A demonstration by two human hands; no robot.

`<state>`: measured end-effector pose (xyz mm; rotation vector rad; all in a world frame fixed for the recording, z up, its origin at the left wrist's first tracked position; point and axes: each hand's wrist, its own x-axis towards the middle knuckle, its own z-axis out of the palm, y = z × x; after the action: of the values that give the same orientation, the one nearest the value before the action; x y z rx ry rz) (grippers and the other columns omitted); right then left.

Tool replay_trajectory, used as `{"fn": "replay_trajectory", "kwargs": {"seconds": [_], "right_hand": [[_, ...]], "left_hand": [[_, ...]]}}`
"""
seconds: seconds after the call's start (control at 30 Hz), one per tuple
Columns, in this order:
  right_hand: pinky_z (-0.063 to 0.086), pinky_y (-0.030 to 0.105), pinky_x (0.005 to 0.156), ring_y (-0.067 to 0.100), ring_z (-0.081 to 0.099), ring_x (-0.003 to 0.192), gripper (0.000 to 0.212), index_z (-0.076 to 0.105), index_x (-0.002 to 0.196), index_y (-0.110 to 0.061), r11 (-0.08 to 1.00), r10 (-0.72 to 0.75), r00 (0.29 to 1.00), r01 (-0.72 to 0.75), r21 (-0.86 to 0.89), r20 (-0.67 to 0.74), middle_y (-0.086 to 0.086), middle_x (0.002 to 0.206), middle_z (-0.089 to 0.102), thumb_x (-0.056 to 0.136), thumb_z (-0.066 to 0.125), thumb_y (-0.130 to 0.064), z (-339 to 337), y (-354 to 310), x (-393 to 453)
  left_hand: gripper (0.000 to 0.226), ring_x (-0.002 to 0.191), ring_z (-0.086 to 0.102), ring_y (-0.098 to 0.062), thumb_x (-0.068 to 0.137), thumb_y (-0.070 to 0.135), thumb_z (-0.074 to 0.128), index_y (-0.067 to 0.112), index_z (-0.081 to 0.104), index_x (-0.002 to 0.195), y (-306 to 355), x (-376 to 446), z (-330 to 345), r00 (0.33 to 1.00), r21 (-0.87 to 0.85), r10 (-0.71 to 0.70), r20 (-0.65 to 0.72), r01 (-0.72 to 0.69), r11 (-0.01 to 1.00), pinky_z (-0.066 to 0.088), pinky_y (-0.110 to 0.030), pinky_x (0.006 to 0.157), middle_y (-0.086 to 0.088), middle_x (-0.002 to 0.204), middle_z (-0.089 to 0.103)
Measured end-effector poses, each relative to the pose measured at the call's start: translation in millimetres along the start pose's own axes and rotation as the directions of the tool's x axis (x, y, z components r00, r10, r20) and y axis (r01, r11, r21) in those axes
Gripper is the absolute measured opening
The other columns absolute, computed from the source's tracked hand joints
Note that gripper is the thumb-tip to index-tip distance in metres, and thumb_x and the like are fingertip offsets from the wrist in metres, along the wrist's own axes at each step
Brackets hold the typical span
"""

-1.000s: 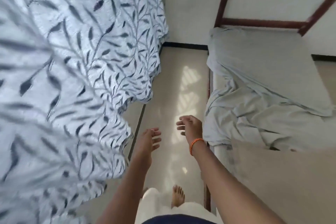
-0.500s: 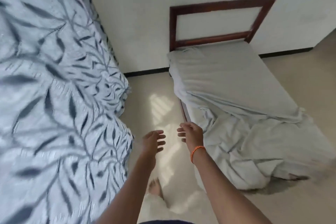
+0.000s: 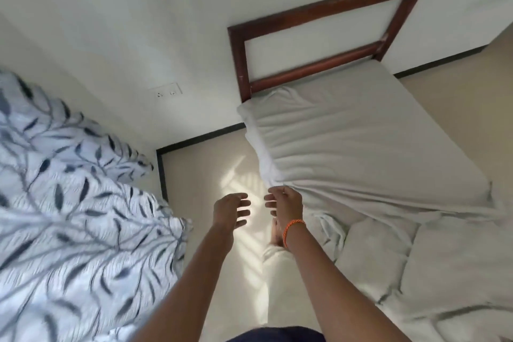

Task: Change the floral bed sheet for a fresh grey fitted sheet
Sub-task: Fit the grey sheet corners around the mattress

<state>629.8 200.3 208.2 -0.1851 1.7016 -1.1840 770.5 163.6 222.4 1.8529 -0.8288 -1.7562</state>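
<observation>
Grey fitted sheet (image 3: 361, 147) beside spread fingers (image 3: 270, 198)

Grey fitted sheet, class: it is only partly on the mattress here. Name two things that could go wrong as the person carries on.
1. The grey fitted sheet looks fitted only at the headboard end; its near part lies bunched. Pulling hard with the right hand might pop the corner off.
2. Bare foot stands close to the loose folds, so the person might trip.
The left hand holds nothing.
</observation>
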Motion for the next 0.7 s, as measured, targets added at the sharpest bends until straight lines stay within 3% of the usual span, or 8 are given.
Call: {"fn": "replay_trajectory", "kwargs": {"seconds": [0.2,0.4,0.57,0.7], "right_hand": [[0.047,0.029,0.059,0.014,0.067,0.059,0.011,0.072,0.087,-0.009,0.989,0.009,0.998,0.001,-0.145,0.068,0.004,0.072,0.076,0.093,0.063,-0.015,54.4,-100.4,120.0],[0.05,0.032,0.064,0.015,0.068,0.061,0.012,0.071,0.089,-0.009,0.975,0.052,0.997,-0.038,-0.217,0.056,0.004,0.075,0.076,0.093,0.061,-0.014,92.9,-155.0,211.3],[0.049,0.032,0.063,0.014,0.068,0.063,0.013,0.072,0.093,-0.008,0.971,0.11,0.994,-0.103,-0.215,0.023,0.005,0.079,0.077,0.094,0.061,-0.013,117.9,-174.9,277.8],[0.05,0.028,0.063,0.014,0.069,0.062,0.013,0.072,0.092,-0.007,0.963,0.143,0.983,-0.164,-0.214,-0.111,0.01,0.082,0.078,0.096,0.062,-0.013,124.9,-176.6,334.4]], "left_hand": [[0.028,0.083,0.068,-0.026,0.101,0.013,0.051,0.005,0.076,0.113,96.7,95.6,17.3,0.997,-0.029,-0.033,-0.069,0.031,0.999,0.051,-0.038,0.079,-0.013,0.103,0.079],[0.028,0.084,0.068,-0.028,0.104,0.012,0.049,0.004,0.075,0.113,160.8,170.2,21.8,0.994,-0.034,-0.079,-0.081,0.076,0.996,0.052,-0.036,0.076,-0.019,0.111,0.078],[0.027,0.085,0.071,-0.027,0.106,0.019,0.053,0.007,0.075,0.115,205.6,246.8,29.2,0.993,-0.03,-0.114,0.03,0.115,0.993,0.056,-0.036,0.074,-0.015,0.108,0.079],[0.025,0.085,0.068,-0.028,0.106,0.019,0.055,0.009,0.075,0.117,233.8,331.9,40.0,0.985,0.102,-0.128,0.119,0.116,0.988,0.051,-0.036,0.075,-0.016,0.108,0.078]]}}
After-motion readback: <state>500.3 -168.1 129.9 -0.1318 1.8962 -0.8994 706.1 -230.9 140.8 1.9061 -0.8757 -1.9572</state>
